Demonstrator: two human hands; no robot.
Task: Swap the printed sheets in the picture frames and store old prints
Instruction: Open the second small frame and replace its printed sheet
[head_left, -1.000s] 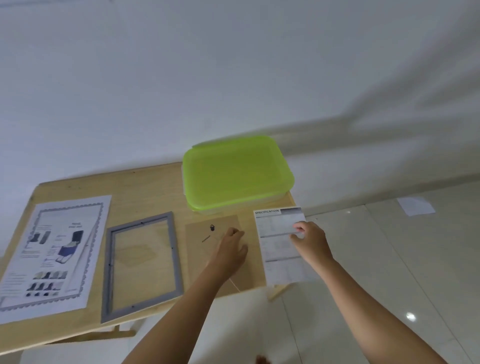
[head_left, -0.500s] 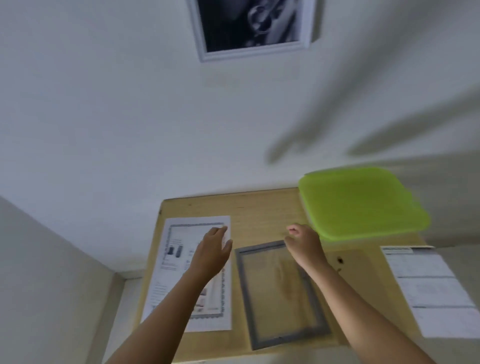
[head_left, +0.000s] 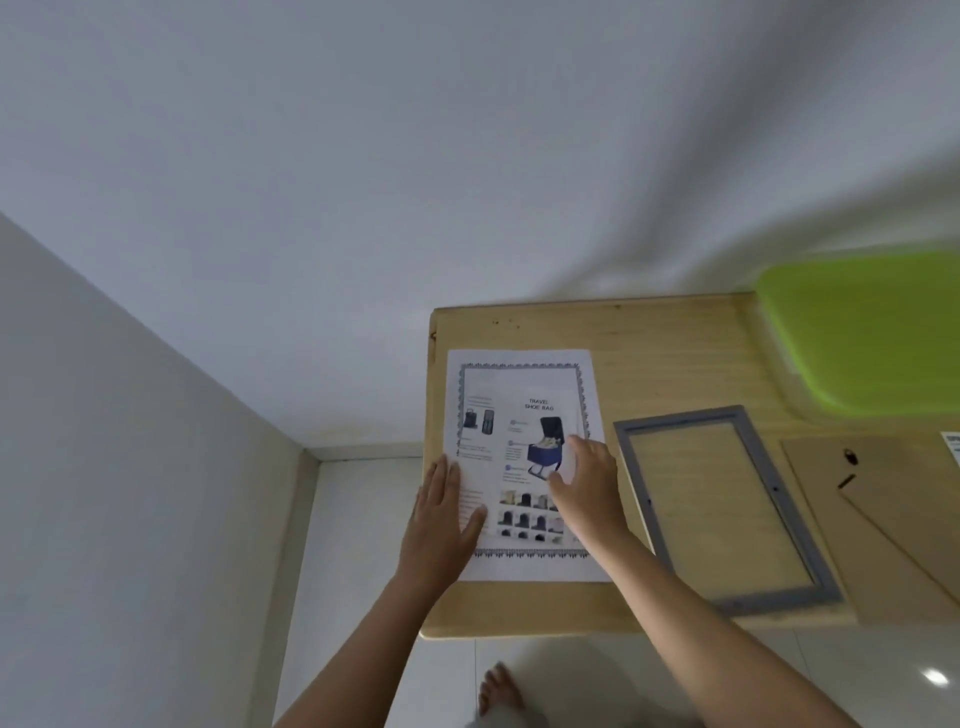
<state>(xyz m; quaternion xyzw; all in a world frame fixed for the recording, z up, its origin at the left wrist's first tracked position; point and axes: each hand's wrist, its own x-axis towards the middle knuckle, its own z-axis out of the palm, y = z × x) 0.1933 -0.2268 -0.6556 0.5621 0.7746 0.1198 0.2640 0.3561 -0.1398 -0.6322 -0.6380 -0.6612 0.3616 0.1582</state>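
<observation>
The left hand (head_left: 445, 512) lies flat on the left margin of the printed sheet (head_left: 519, 410). Its fingers are straight and pressed together, and the thumb is angled out over the print. The sheet, a bordered "Travel Shoe Bag" flyer, lies flat at the left end of the wooden table (head_left: 670, 353), its left edge just beside the table's edge. The right hand (head_left: 589, 491) is over the sheet's right side with its fingers loosely extended and slightly apart. Blur hides whether the tips touch the paper.

The sheet is probably light, limp and easily creased. Lying flat on smooth wood, it will likely slide rather than lift, so the best hold is a pinch at a corner or a long edge, perhaps after drawing it past the table's left edge.

To the right lies the empty grey picture frame (head_left: 680, 417), face down, with wood showing through its clear pane, which may be fragile. Further right is the brown backing board (head_left: 893, 540) with its small hanger. Far right stands a container with a green lid (head_left: 872, 332), and another printed sheet (head_left: 954, 448) is cut off by the picture's edge.
</observation>
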